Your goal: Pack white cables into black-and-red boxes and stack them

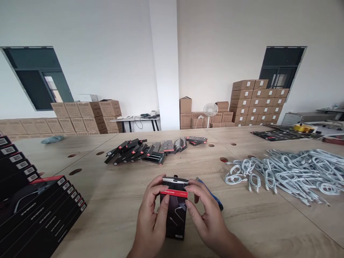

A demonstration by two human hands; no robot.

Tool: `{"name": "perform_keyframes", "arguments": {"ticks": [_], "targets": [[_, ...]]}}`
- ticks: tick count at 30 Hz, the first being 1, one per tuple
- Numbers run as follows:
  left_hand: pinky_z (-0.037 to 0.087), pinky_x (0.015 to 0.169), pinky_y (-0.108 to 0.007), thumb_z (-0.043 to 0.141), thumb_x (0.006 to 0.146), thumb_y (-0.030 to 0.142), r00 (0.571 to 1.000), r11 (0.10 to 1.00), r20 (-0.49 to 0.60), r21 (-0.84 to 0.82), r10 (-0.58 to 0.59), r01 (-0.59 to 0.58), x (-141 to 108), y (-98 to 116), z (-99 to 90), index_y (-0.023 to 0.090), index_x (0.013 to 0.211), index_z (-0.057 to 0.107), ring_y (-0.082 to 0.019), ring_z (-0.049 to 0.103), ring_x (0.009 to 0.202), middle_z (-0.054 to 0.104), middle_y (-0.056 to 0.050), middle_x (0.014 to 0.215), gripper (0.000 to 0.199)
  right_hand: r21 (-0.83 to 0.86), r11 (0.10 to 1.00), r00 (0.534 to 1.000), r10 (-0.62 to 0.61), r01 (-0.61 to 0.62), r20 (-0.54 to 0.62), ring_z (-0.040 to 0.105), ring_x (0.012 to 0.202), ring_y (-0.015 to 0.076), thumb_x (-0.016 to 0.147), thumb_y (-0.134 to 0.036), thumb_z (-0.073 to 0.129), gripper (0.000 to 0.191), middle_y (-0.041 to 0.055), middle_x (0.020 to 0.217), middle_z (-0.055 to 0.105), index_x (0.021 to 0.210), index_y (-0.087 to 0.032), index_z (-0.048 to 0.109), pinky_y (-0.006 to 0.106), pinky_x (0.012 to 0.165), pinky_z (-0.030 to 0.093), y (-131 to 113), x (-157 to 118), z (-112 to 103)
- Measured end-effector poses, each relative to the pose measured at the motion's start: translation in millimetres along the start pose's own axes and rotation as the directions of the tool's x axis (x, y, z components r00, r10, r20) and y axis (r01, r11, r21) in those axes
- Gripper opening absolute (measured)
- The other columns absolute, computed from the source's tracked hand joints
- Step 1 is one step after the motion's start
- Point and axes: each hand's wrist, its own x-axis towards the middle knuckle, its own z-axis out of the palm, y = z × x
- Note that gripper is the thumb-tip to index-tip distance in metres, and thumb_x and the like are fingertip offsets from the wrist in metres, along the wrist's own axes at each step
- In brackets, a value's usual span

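Observation:
Between my hands, in the middle near the front, stands a slim black cable box point(176, 218) with a red band and a picture of a white cable. Its top end flap is up, showing a pale edge with a black hang tab. My left hand point(153, 215) grips the box's left side, thumb on the front and fingers at the upper corner. My right hand point(205, 211) pinches the right upper corner by the red band. A blue and black tool-like object point(211, 193) lies behind my right hand, partly hidden by it.
Stacked black boxes point(45, 215) fill the left front. More black boxes point(134, 152) lie loosely across the table's middle back. Coiled white cables point(285, 172) are heaped at right, with flat black printed sheets point(279, 134) behind. Cartons point(258, 104) and a fan point(210, 109) stand beyond the table.

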Motion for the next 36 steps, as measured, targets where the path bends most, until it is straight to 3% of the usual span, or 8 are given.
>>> {"name": "perform_keyframes", "arguments": {"ticks": [5, 8, 14, 17, 21, 24, 28, 36], "targets": [[0.054, 0.1, -0.028, 0.059, 0.095, 0.021, 0.998, 0.983, -0.057, -0.181, -0.012, 0.001, -5, 2, 7.7, 0.034, 0.123, 0.048, -0.016, 0.062, 0.124, 0.061, -0.004, 0.133, 0.033, -0.036, 0.998, 0.996, -0.054, 0.051, -0.069, 0.057, 0.126, 0.0245, 0.094, -0.012, 0.053, 0.04, 0.0103, 0.134, 0.058, 0.13, -0.031, 0.055, 0.04, 0.104, 0.05, -3, 2, -8], [0.055, 0.094, -0.023, 0.064, 0.092, 0.018, 0.996, 0.988, -0.089, -0.153, 0.017, -0.03, -7, 2, 9.3, 0.036, 0.138, 0.04, -0.013, 0.066, 0.113, 0.063, -0.004, 0.127, 0.054, -0.052, 0.994, 0.991, -0.098, 0.094, -0.088, 0.059, 0.123, 0.0237, 0.094, -0.011, 0.051, 0.036, 0.0117, 0.129, 0.059, 0.126, -0.026, 0.058, 0.039, 0.101, 0.053, -5, 7, -13], [0.051, 0.1, -0.024, 0.057, 0.093, 0.011, 0.966, 0.968, 0.068, 0.007, 0.25, -0.251, 1, 9, -5.7, 0.028, 0.118, 0.062, -0.015, 0.059, 0.118, 0.059, -0.006, 0.121, 0.031, -0.055, 0.991, 0.989, -0.124, 0.12, -0.086, 0.06, 0.122, 0.0227, 0.094, -0.011, 0.051, 0.033, 0.0116, 0.126, 0.062, 0.123, -0.024, 0.06, 0.037, 0.101, 0.052, -10, 11, -13], [0.05, 0.101, -0.025, 0.057, 0.093, 0.012, 0.972, 0.975, 0.071, -0.027, 0.223, -0.222, 4, 13, -12.2, 0.028, 0.116, 0.062, -0.016, 0.059, 0.121, 0.059, -0.006, 0.124, 0.029, -0.025, 0.996, 0.994, -0.089, 0.088, -0.068, 0.061, 0.121, 0.0223, 0.093, -0.012, 0.054, 0.032, 0.0102, 0.127, 0.063, 0.122, -0.026, 0.058, 0.035, 0.098, 0.053, -10, 7, -8], [0.05, 0.103, -0.026, 0.056, 0.095, 0.017, 0.977, 0.981, 0.126, -0.104, 0.174, -0.162, 1, 17, -17.6, 0.029, 0.113, 0.062, -0.018, 0.059, 0.125, 0.063, -0.006, 0.128, 0.022, 0.071, 0.997, 0.996, -0.009, 0.015, -0.093, 0.065, 0.111, 0.0199, 0.09, -0.015, 0.06, 0.035, 0.0083, 0.126, 0.065, 0.122, -0.028, 0.05, 0.027, 0.076, 0.055, -8, 0, -4], [0.053, 0.098, -0.023, 0.055, 0.096, 0.018, 0.972, 0.984, 0.173, -0.112, 0.156, -0.138, 0, 19, -22.0, 0.029, 0.109, 0.065, -0.016, 0.064, 0.117, 0.069, -0.003, 0.12, 0.02, 0.101, 0.995, 0.997, 0.0, 0.008, -0.076, 0.066, 0.109, 0.0194, 0.09, -0.017, 0.061, 0.038, 0.0065, 0.119, 0.068, 0.126, -0.027, 0.05, 0.028, 0.083, 0.054, -10, 0, -6], [0.057, 0.089, -0.021, 0.058, 0.095, 0.017, 0.972, 0.987, 0.185, -0.103, 0.142, -0.124, 1, 21, -29.7, 0.031, 0.108, 0.067, -0.015, 0.07, 0.105, 0.074, -0.001, 0.111, 0.021, 0.169, 0.982, 0.996, -0.073, 0.08, -0.047, 0.068, 0.094, 0.0157, 0.09, -0.013, 0.059, 0.026, 0.0011, 0.101, 0.07, 0.112, -0.028, 0.059, 0.027, 0.083, 0.055, -20, 10, -11], [0.057, 0.086, -0.018, 0.057, 0.093, 0.012, 0.927, 0.955, 0.231, -0.043, 0.296, -0.294, 7, 34, -35.3, 0.032, 0.112, 0.069, -0.013, 0.071, 0.101, 0.074, 0.0, 0.107, 0.03, 0.252, 0.967, 0.999, -0.033, 0.033, -0.005, 0.069, 0.086, 0.0162, 0.09, -0.015, 0.062, 0.019, 0.0008, 0.092, 0.071, 0.105, -0.027, 0.065, 0.027, 0.076, 0.055, -29, 14, -19]]}}
